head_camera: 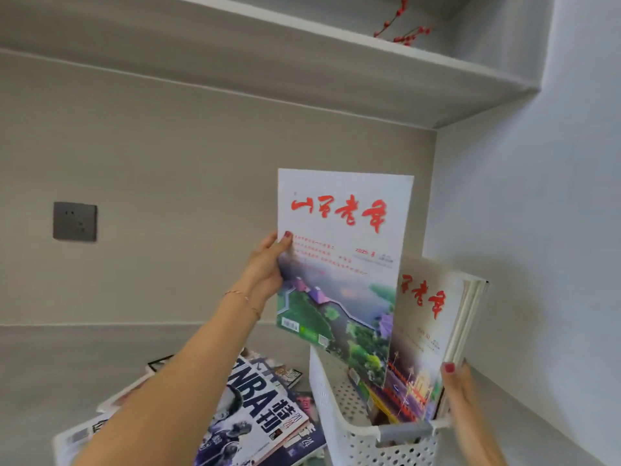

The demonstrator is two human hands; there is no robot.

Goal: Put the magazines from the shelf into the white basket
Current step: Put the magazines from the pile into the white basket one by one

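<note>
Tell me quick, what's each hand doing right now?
Left hand: closed on a magazine, held upright over the white basket.
Right hand: gripping the stack of magazines standing in the basket.

It looks like a home nook: a built-in grey desk [84,358] under a shelf [302,62], a wall socket [75,221], and scattered magazines [262,408].
</note>
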